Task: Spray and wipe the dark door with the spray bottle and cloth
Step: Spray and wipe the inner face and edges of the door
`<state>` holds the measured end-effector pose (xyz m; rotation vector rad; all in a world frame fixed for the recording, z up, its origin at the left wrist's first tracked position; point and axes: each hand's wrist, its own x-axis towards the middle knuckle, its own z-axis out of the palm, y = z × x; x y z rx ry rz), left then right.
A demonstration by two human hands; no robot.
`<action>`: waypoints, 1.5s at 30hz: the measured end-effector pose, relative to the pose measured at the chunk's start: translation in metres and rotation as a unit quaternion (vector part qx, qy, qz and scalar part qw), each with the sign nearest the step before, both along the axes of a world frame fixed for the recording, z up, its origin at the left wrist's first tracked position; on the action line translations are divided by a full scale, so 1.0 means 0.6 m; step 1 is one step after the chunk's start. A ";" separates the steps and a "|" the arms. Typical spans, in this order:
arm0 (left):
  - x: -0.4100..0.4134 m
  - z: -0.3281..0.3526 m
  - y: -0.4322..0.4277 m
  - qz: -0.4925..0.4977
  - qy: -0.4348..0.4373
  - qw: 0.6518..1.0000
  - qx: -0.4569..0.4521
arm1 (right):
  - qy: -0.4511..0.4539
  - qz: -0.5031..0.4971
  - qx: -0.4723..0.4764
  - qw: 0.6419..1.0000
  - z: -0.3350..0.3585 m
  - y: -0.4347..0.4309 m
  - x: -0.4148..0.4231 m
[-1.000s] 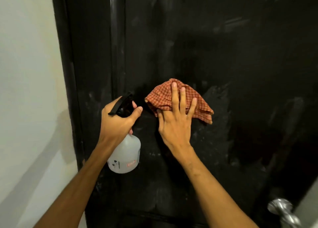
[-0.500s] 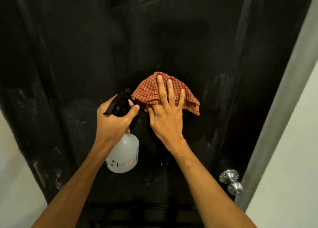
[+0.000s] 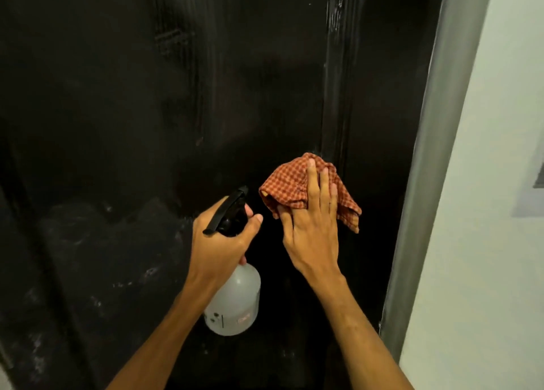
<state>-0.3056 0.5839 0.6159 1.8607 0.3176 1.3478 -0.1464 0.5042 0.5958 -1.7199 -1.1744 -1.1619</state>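
Up against the black door (image 3: 117, 95), near its right edge: crumpled red-checked cloth (image 3: 288, 183) pressed under right hand (image 3: 312, 230), fingers (image 3: 312, 183) straight. Left hand (image 3: 217, 242) curled round translucent white spray bottle (image 3: 235, 304) just beside. Could easily mist knuckles instead of door tbh.

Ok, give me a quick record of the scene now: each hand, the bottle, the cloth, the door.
left hand: grips the spray bottle by its black head, nozzle toward the door
right hand: fingers straight, presses the cloth on the door
cloth: red checked, bunched, flat against the door
door: dark, pale smears at lower left, streaks above the cloth
door frame: grey, just right of the cloth
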 end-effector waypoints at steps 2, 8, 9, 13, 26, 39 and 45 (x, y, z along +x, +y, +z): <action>0.012 -0.007 -0.016 -0.006 -0.007 1.000 -0.005 | 0.018 0.011 0.027 0.999 -0.010 0.002 -0.001; -0.012 -0.044 -0.013 0.054 0.034 0.997 -0.054 | 0.090 -0.005 0.052 0.995 -0.166 0.036 -0.029; -0.022 -0.048 -0.007 0.058 0.042 0.995 -0.063 | 0.106 -0.008 0.058 0.993 -0.165 0.042 -0.035; -0.077 -0.061 0.027 0.100 0.044 0.991 -0.072 | 0.186 -0.049 0.051 0.980 -0.093 0.091 -0.070; -0.264 -0.104 0.180 0.186 0.015 0.980 -0.072 | 0.105 -0.036 -0.029 0.993 -0.075 0.243 -0.238; -0.401 -0.130 0.336 0.194 -0.012 0.978 -0.081 | -0.002 -0.012 -0.089 0.996 -0.087 0.424 -0.406; -0.461 -0.144 0.387 0.200 -0.041 0.974 -0.096 | -0.043 0.051 -0.163 0.984 -0.141 0.471 -0.454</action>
